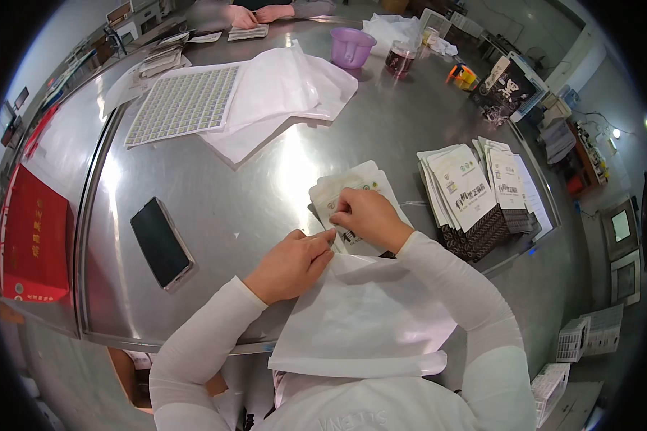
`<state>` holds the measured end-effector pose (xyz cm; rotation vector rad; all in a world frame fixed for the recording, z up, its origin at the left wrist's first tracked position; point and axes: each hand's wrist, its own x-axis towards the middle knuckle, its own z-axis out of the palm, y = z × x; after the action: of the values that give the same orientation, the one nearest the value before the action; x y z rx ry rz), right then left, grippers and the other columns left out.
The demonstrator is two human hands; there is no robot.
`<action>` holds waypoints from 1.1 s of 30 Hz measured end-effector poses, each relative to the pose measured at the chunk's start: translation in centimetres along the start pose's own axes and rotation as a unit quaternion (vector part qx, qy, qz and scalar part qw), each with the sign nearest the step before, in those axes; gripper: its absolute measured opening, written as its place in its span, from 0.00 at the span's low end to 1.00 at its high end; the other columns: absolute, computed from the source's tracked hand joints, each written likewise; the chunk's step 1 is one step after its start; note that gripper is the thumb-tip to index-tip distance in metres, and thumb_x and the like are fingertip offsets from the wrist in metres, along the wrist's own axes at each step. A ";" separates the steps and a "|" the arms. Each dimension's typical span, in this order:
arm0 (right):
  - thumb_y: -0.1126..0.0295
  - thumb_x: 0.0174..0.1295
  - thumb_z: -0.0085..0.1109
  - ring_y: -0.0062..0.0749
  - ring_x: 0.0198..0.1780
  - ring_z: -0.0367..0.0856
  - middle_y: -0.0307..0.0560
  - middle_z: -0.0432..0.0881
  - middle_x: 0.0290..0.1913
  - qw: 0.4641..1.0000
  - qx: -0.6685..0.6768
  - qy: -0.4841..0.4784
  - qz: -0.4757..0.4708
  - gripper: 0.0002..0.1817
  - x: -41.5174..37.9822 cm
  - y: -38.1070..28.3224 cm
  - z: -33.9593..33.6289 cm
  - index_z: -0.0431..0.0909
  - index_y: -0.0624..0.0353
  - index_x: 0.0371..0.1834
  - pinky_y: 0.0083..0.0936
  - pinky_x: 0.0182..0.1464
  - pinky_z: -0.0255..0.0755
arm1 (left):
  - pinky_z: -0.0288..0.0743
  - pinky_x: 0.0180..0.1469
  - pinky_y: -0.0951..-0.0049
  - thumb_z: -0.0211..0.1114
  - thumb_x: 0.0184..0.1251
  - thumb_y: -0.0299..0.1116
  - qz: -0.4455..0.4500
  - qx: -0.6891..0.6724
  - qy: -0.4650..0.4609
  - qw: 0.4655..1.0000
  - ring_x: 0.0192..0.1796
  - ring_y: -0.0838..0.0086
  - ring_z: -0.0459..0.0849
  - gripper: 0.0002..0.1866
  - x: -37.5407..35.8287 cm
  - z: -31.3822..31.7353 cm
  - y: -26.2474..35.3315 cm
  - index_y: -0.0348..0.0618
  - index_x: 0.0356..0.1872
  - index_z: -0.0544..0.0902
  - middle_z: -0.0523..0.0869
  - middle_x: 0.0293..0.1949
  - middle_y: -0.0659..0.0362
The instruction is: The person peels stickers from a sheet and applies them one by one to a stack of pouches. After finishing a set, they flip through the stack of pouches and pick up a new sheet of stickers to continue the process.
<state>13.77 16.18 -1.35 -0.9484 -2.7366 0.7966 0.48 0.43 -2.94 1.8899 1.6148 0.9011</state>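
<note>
A small pile of white printed pouches [366, 176] lies on the metal table in front of me. My right hand [370, 215] rests over the pouches, its thumb and fingers pinched together; whatever is between them is too small to make out. Touching the lower left edge of the pile, my left hand [291, 264] has its fingers drawn together, and what they hold, if anything, is hidden. A white sheet [366, 309] spreads from the pile down over the table edge toward my lap.
Stacked pouches [464, 190] stand at the right. A phone [162, 243] and a red bag [36, 237] are at the left. Farther back are a sticker sheet [183, 104], white paper [273, 90], a purple basket [352, 48] and a jar [400, 59]. Another person's hands [255, 16] touch pouches.
</note>
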 end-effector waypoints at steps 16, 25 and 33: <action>0.50 0.47 0.73 0.48 0.46 0.80 0.52 0.81 0.41 0.989 -0.107 0.086 0.063 0.28 -0.9 0.7 -0.9 0.73 0.59 0.41 0.39 0.44 0.73 | 0.75 0.48 0.61 0.56 0.68 0.33 -0.011 0.023 0.012 1.000 0.40 0.52 0.79 0.11 -0.2 0.0 0.8 0.35 0.40 0.81 0.83 0.54 0.53; 0.55 0.52 0.70 0.45 0.61 0.66 0.48 0.68 0.56 0.977 -0.131 0.148 0.079 0.33 -2.7 4.0 -1.5 0.69 0.59 0.58 0.44 0.52 0.70 | 0.73 0.46 0.63 0.55 0.69 0.34 -0.030 0.030 -0.002 0.999 0.39 0.58 0.77 0.20 -0.1 -0.1 1.1 0.36 0.59 0.77 0.85 0.34 0.51; 0.65 0.62 0.64 0.23 0.35 0.72 0.41 0.77 0.32 0.960 0.165 0.213 0.070 0.13 -2.6 6.3 -1.1 0.76 0.62 0.43 0.22 0.39 0.69 | 0.74 0.47 0.61 0.56 0.68 0.34 -0.022 0.028 -0.004 0.999 0.39 0.53 0.77 0.11 0.0 -0.2 1.0 0.36 0.35 0.79 0.81 0.57 0.54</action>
<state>19.57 19.23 -3.62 -1.0940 -2.1111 0.9096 1.02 0.26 -2.10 1.8853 1.6859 0.8364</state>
